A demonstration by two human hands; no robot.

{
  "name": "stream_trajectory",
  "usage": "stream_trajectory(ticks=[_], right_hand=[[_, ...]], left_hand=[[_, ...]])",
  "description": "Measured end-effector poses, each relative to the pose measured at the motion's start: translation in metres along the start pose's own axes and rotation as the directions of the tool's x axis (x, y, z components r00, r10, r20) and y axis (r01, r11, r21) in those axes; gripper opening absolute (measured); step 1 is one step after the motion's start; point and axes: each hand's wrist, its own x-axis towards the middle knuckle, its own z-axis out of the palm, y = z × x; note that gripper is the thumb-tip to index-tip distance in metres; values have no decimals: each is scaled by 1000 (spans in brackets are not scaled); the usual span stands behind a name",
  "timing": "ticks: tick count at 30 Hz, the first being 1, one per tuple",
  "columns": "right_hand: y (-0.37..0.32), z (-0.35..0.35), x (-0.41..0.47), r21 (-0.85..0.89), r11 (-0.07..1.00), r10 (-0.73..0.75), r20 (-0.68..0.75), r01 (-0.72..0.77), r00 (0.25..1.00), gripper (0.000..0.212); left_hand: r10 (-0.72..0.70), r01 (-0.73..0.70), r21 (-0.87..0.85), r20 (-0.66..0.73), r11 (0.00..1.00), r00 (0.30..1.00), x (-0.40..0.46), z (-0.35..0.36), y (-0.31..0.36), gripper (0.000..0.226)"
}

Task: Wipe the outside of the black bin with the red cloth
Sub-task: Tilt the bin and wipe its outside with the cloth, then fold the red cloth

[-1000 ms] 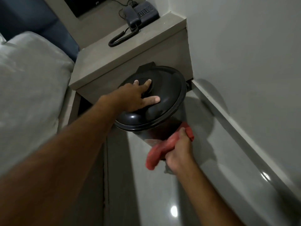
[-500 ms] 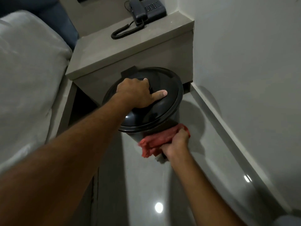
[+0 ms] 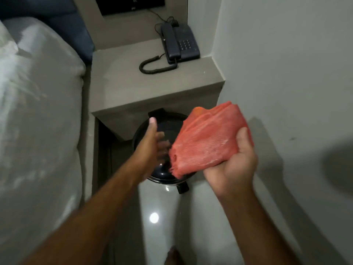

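The black bin [image 3: 162, 175] stands on the floor in front of the grey bedside unit, seen from above with its round lid closed and a foot pedal at its near side. My left hand [image 3: 152, 144] hovers over the lid with fingers spread, blurred; I cannot tell if it touches. My right hand [image 3: 235, 165] is raised palm up above the bin's right side, gripping the folded red cloth [image 3: 208, 140], which hides part of the lid. The cloth is off the bin.
A grey bedside unit [image 3: 133, 77] with a dark corded telephone [image 3: 177, 44] stands right behind the bin. A bed with white linen [image 3: 38, 115] fills the left. A white wall [image 3: 286, 73] runs along the right. Glossy tiled floor [image 3: 158, 226] lies in front, with my foot at the bottom edge.
My right hand lifted the red cloth off the bin's side and turned palm up. My left hand opened and loosened from the lid. The view shifted higher, above the bin.
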Motion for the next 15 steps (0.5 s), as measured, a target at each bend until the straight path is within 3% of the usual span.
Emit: stream_trajectory(ticks=[3, 5, 9, 12, 15], right_hand=[[3, 66, -23, -18, 984, 175, 6, -175, 984, 54], [4, 104, -39, -59, 961, 272, 21, -270, 962, 57], [-4, 160, -53, -187, 937, 305, 23, -296, 952, 46], [-15, 188, -42, -434, 867, 281, 18, -246, 960, 27], [-16, 199, -24, -693, 679, 236, -109, -244, 966, 31]], left_hand=[[45, 52, -391, 236, 919, 971, -67, -12, 35, 82], [99, 27, -487, 230, 873, 968, -99, -23, 61, 80], [137, -150, -310, -61, 939, 989, -125, -57, 107, 59], [205, -229, -215, -130, 949, 970, -134, -85, 144, 51], [230, -243, -105, -126, 964, 965, -128, -103, 169, 42]])
